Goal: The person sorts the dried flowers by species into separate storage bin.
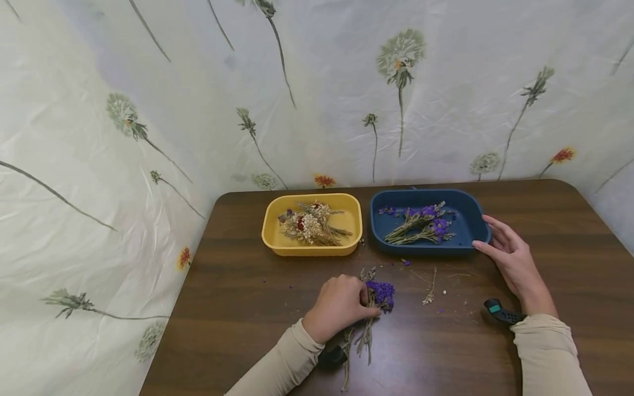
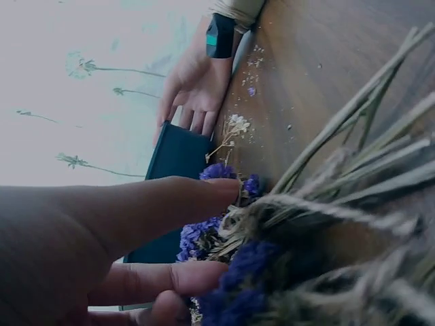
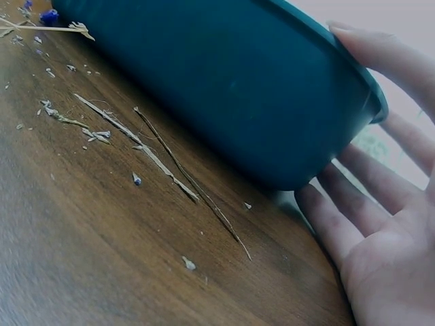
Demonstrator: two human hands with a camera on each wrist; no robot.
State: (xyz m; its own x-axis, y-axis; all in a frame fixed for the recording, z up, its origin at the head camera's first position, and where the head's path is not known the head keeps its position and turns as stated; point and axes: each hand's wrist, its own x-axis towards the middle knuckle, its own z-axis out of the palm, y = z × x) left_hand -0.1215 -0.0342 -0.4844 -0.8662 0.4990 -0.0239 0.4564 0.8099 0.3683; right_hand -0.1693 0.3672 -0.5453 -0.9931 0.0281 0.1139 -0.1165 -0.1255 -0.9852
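Observation:
My left hand [image 1: 343, 305] pinches a bunch of dried purple flowers [image 1: 382, 294] low over the front-middle of the table. In the left wrist view the thumb lies across the bunch near the twine [image 2: 326, 207] round its stems. Another stemmed piece [image 1: 346, 360] lies by the left wrist. My right hand [image 1: 515, 261] holds the right end of the blue tray [image 1: 465, 214], thumb at the rim and fingers round the corner, as the right wrist view also shows. Inside that tray lie tied purple flowers [image 1: 421, 223] with their stems pointing left.
A yellow tray [image 1: 272, 242] with cream and dark red dried flowers [image 1: 309, 225] stands left of the blue one. Loose stems [image 3: 183, 170], a white sprig [image 1: 430, 297] and petal crumbs are scattered on the wooden table [image 1: 238, 297]. A flower-patterned cloth [image 1: 322, 110] hangs behind.

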